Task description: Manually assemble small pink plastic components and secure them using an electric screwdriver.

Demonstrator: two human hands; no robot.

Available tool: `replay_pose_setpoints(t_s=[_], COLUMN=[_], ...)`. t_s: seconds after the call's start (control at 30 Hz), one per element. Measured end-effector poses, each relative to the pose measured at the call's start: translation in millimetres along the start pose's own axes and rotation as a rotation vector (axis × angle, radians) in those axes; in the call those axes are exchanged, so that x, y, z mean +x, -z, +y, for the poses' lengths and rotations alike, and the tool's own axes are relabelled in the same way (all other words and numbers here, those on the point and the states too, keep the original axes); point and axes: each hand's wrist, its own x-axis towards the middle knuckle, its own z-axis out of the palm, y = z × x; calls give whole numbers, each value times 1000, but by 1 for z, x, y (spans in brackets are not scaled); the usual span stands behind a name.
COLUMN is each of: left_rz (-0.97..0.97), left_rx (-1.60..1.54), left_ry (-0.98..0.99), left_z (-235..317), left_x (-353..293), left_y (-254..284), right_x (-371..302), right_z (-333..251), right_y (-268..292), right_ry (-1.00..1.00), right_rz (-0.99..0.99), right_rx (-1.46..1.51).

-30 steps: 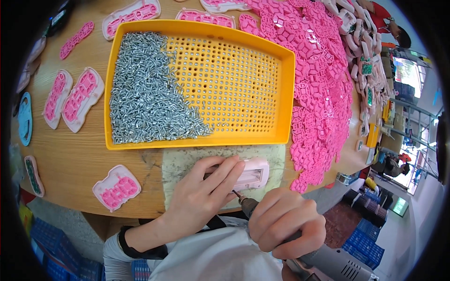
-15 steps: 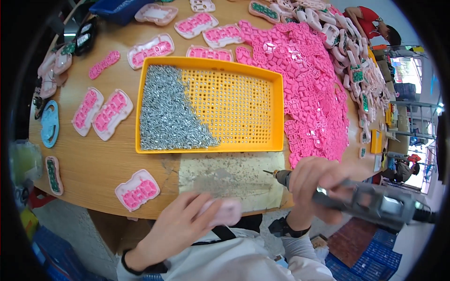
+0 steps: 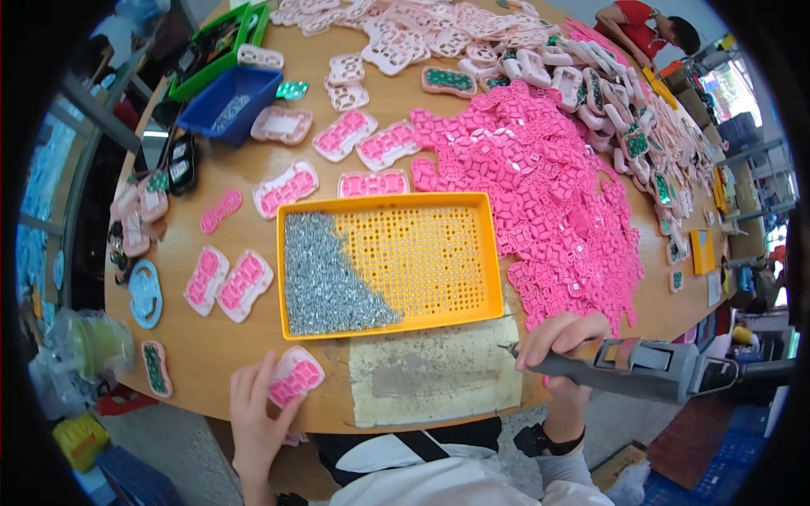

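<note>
My left hand has its fingers spread round the near left side of a pale pink shell with a bright pink insert. Thumb and index finger are at the shell's edges, and it lies on the wooden table. My right hand grips a grey electric screwdriver, its thin bit pointing left over the worn yellowish mat. Behind the mat stands a yellow tray. Small silver screws are heaped at its left, and more sit in the holes of its perforated plate.
Bright pink inserts pile up right of the tray. Several fitted shells lie left and behind. Pale shells, some with green boards, heap at the back right. A blue bin stands back left; another person is far right.
My left hand has let go of a pale pink shell and moved left to another one on the table. The screwdriver stays in my right hand. The view has shifted, showing more of the far table.
</note>
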Motion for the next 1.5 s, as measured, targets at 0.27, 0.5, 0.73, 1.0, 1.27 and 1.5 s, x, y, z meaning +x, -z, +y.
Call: replay_pose_setpoints(t_s=[0.27, 0.5, 0.73, 1.0, 1.27, 1.5], left_rz=[64, 62, -318, 191, 118, 236], left_rx=[105, -63, -98, -37, 36, -462], left_ry=[-175, -347, -683, -748, -626, -399], left_z=[9, 48, 91, 74, 90, 83], left_x=[5, 31, 106, 379, 455, 376], left_y=[-8, -13, -14, -62, -119, -31], right_x=[-10, -3, -1, -6, -23, -30], right_z=[-1, 3, 1, 4, 17, 21], right_y=[4, -5, 5, 0, 12, 16], right_ry=[-93, -145, -248, -229, -206, -212], right_rz=[21, 61, -54, 153, 147, 129], right_rx=[-5, -67, 22, 17, 69, 59])
